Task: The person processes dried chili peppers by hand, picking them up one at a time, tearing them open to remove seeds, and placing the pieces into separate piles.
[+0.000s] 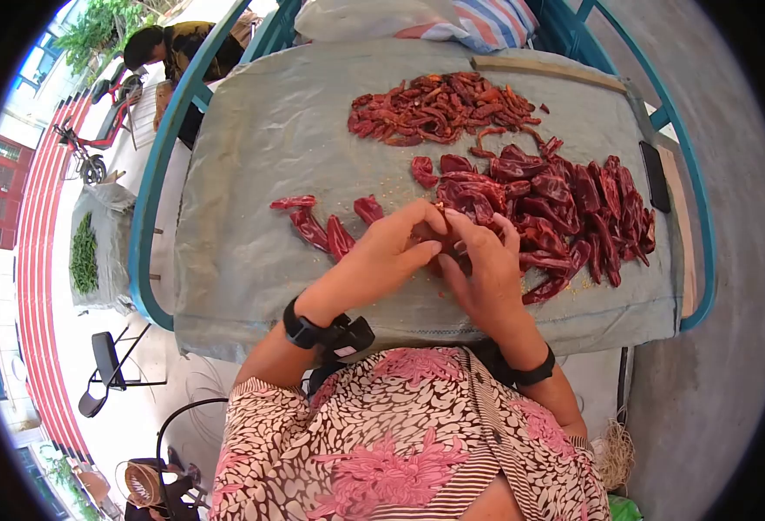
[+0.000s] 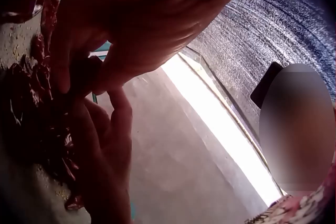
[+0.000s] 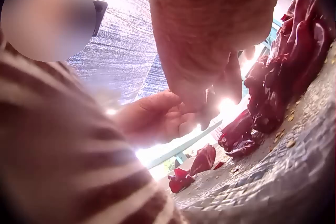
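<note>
In the head view both hands meet over the near side of a cloth-covered table [image 1: 252, 174]. My left hand [image 1: 378, 252] and right hand [image 1: 491, 269] pinch one dark red dried chili pepper [image 2: 84, 74] between their fingertips; most of it is hidden by the fingers. Right beside my right hand spreads a heap of large, wrinkled dried chili peppers [image 1: 556, 200]. Left of the hands lie a few separate peppers [image 1: 308, 227]. Farther back sits a pile of smaller, torn or shrivelled red peppers [image 1: 443, 104].
A blue metal frame [image 1: 158, 182] rails the table's sides. A dark phone [image 1: 656, 178] lies at the right edge, and a wooden strip [image 1: 547, 73] along the back. Striped sacks [image 1: 486, 22] stand behind. Pale seeds dot the cloth. Another person [image 1: 187, 65] bends at the far left.
</note>
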Demonstrator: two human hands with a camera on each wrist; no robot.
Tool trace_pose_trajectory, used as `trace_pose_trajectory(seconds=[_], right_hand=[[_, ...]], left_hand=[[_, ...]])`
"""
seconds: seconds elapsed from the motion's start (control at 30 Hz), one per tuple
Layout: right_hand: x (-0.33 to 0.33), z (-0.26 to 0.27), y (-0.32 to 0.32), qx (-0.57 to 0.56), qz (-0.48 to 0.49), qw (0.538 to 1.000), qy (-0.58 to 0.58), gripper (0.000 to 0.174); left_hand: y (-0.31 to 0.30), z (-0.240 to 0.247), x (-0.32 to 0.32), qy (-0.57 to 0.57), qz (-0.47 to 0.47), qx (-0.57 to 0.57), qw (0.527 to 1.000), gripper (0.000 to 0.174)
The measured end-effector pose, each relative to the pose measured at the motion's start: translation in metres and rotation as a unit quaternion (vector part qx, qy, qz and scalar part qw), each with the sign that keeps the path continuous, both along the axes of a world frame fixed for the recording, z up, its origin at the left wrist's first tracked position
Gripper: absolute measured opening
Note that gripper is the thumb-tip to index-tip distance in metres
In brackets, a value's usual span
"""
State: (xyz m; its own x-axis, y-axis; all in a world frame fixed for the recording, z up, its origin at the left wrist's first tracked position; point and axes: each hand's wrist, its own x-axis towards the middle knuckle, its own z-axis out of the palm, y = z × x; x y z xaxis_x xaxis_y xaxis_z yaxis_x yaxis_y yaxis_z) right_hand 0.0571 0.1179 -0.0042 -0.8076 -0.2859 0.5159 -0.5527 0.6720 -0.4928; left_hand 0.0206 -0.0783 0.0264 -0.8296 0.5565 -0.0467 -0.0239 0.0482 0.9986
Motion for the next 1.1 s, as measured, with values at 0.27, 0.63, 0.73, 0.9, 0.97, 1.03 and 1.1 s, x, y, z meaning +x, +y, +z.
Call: trace_pose_trajectory(seconds=[0.27,0.63,0.73,0.9,0.97,1.03,1.1], right_hand=[[-0.006,0.006,-0.003,0.063,-0.031,0.997,0.012,0.064],[-0.028,0.006,-0.008,0.038,-0.112,0.990,0.077,0.056],[-0.018,0.006,-0.012,0.060,-0.055,0.995,0.053,0.056],[-0.015,0.004,-0.019,0.064,-0.023,0.997,0.035,0.048],[-0.018,0.004,-0.016,0.067,-0.028,0.997,0.039,0.044],[-0.020,0.004,-0.012,0.061,-0.043,0.996,0.040,0.042],[-0.025,0.005,-0.009,0.044,-0.066,0.996,0.038,0.041]], left_hand=[[-0.034,0.006,-0.002,0.132,0.016,-0.207,0.969,0.033],[-0.040,-0.049,-0.032,0.267,0.124,-0.352,0.888,0.031],[-0.037,-0.023,-0.027,0.179,0.120,-0.275,0.937,0.023],[-0.030,0.007,-0.011,0.142,0.104,-0.179,0.968,0.023],[-0.035,0.009,-0.012,0.155,0.127,-0.200,0.959,0.027],[-0.052,0.005,-0.017,0.185,0.181,-0.262,0.930,0.032],[-0.087,-0.027,-0.029,0.317,0.248,-0.427,0.810,0.042]])
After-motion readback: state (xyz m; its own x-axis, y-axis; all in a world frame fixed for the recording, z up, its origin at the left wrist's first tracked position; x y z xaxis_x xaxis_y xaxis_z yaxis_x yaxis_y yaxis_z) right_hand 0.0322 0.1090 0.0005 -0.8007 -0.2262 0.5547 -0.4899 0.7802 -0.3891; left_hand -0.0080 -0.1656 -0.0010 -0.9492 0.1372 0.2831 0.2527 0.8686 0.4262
